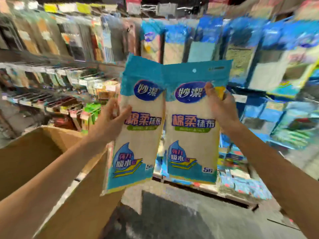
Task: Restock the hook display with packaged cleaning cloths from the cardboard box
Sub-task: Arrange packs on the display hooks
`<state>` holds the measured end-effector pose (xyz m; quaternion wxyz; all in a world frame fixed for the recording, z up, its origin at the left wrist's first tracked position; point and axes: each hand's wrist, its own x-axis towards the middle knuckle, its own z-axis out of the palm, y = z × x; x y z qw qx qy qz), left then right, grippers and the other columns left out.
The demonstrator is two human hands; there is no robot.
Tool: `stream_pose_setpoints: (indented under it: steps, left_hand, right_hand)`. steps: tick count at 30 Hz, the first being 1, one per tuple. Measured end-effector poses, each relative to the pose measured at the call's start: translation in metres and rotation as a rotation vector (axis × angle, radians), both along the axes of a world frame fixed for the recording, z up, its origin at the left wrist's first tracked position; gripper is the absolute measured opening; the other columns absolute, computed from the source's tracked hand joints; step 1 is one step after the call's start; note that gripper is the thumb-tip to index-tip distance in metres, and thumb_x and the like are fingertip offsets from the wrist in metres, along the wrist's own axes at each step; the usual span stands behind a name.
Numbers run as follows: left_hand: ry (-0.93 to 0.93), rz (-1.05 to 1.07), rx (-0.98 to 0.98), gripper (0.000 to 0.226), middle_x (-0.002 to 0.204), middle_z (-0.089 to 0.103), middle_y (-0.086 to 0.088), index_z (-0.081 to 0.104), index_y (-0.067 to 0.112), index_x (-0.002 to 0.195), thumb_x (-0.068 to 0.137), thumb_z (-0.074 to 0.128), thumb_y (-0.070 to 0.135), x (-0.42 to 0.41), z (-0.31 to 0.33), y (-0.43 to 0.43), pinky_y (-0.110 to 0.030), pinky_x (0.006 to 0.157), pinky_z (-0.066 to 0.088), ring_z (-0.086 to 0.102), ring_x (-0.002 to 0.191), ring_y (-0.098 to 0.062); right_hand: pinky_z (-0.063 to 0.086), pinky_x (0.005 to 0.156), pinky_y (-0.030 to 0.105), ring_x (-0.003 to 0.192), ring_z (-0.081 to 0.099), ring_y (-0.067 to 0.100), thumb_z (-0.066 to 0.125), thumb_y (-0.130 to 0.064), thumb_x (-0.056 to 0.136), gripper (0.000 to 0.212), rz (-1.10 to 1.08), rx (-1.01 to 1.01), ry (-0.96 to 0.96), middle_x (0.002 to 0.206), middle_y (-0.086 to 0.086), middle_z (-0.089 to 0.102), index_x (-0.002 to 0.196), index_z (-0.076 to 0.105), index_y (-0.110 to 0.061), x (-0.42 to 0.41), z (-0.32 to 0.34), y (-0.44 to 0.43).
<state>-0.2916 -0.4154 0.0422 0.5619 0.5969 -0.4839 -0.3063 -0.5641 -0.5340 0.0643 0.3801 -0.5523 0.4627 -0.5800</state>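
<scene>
Two packs of cleaning cloths are up in front of us, side by side & upright, inner edges touching or slightly overlapping (can't tell which, pic is blurry). Our left hand (110, 118) grips the left pack (138, 135) at its left edge, about mid-height, thumb across the front, fingers behind. Our right hand (219, 107) pinches the right pack (191, 138) near its upper right edge, thumb on the front by the logo, other fingers curled behind. Both packs have a blue header, cream middle & blue bottom w/ a water-drop graphic; the right one shows a round hang hole (194, 70) in its header. Behind the packs, top centre to right, is the hook display (241, 49), w/ rows of blue-topped cloth packs hanging; our packs are in front of it, not on a hook. The cardboard box (34, 152) sits low left, under our left forearm, flaps open; contents not visible. Shelves (51, 49) w/ other goods run along the left. Grey floor (172, 221) below.
</scene>
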Motion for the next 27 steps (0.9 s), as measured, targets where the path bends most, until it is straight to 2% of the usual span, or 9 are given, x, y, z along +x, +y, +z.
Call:
stream_pose_setpoints:
  steps: [2,5,9,12,16,20,23,24,27]
  left_hand:
    - [0.067,-0.089,-0.043,0.038,0.109,0.073,-0.006,0.047,0.021,0.134,0.099,0.058,0.025,-0.045,0.006,-0.036,-0.041,0.074,0.062,0.072,0.095,-0.023]
    - [0.131,-0.141,-0.112,0.023,0.093,0.076,-0.003,0.054,0.02,0.122,0.099,0.057,0.02,-0.108,0.014,-0.082,-0.034,0.06,0.061,0.073,0.076,-0.015]
    - [0.093,-0.113,-0.191,0.011,0.097,0.07,-0.009,0.055,0.017,0.11,0.101,0.054,0.021,-0.174,0.023,-0.129,-0.031,0.054,0.056,0.071,0.077,-0.017]
    - [0.036,-0.084,-0.26,0.001,0.094,0.07,-0.011,0.057,0.019,0.097,0.098,0.058,0.021,-0.212,0.032,-0.155,-0.043,0.07,0.061,0.071,0.084,-0.025]
    - [-0.126,-0.061,-0.357,0.022,0.062,0.062,0.015,0.051,0.031,0.077,0.095,0.063,0.037,-0.245,0.043,-0.195,-0.032,0.055,0.052,0.06,0.059,-0.007]
    - [-0.167,-0.142,-0.369,0.041,0.068,0.06,-0.007,0.057,0.02,0.086,0.091,0.053,0.061,-0.263,0.053,-0.234,-0.042,0.057,0.047,0.055,0.059,-0.025]
    - [-0.101,-0.297,-0.295,0.017,0.088,0.068,-0.025,0.057,0.026,0.104,0.101,0.05,0.041,-0.276,0.063,-0.267,-0.055,0.063,0.052,0.061,0.066,-0.035]
    - [-0.084,-0.35,-0.282,0.008,0.09,0.069,-0.026,0.055,0.032,0.108,0.103,0.049,0.031,-0.278,0.064,-0.281,-0.053,0.062,0.052,0.061,0.067,-0.032]
    - [-0.189,-0.424,-0.338,0.022,0.082,0.068,-0.009,0.052,0.033,0.111,0.102,0.046,0.014,-0.296,0.067,-0.325,-0.034,0.059,0.046,0.062,0.068,-0.025]
  right_hand:
    - [0.053,0.062,0.023,0.061,0.058,-0.001,0.067,-0.057,0.085,0.039,-0.055,-0.024,0.061,0.07,-0.012,0.066,0.082,0.065,-0.018,-0.05,0.011,-0.02]
    - [0.059,0.079,0.048,0.084,0.071,0.024,0.074,-0.061,0.072,0.052,-0.109,-0.062,0.113,0.093,0.003,0.075,0.1,0.071,-0.017,-0.118,0.025,-0.048]
    - [0.055,0.069,0.037,0.075,0.065,0.017,0.074,-0.032,0.086,0.007,-0.216,-0.114,0.18,0.082,-0.008,0.072,0.088,0.071,-0.025,-0.186,0.043,-0.067]
    - [0.047,0.058,0.033,0.06,0.058,0.011,0.069,-0.051,0.087,0.023,-0.326,-0.168,0.267,0.073,-0.009,0.068,0.087,0.07,-0.028,-0.224,0.048,-0.078]
    - [0.043,0.052,0.025,0.059,0.055,0.001,0.06,-0.058,0.088,0.03,-0.434,-0.176,0.307,0.07,-0.015,0.063,0.087,0.067,-0.029,-0.263,0.055,-0.095]
    - [0.045,0.055,0.029,0.062,0.057,0.003,0.061,-0.053,0.09,0.029,-0.484,-0.172,0.288,0.08,-0.003,0.07,0.09,0.07,-0.025,-0.296,0.053,-0.127]
    - [0.054,0.069,0.036,0.073,0.064,0.007,0.065,-0.044,0.091,0.02,-0.53,-0.178,0.318,0.086,-0.002,0.074,0.091,0.073,-0.025,-0.319,0.05,-0.151]
    - [0.055,0.073,0.038,0.075,0.065,0.009,0.067,-0.041,0.09,0.018,-0.546,-0.182,0.315,0.087,-0.001,0.075,0.092,0.073,-0.024,-0.325,0.05,-0.159]
    - [0.055,0.075,0.039,0.077,0.064,0.011,0.07,-0.036,0.088,0.021,-0.601,-0.187,0.333,0.093,0.006,0.076,0.098,0.074,-0.018,-0.343,0.056,-0.181]
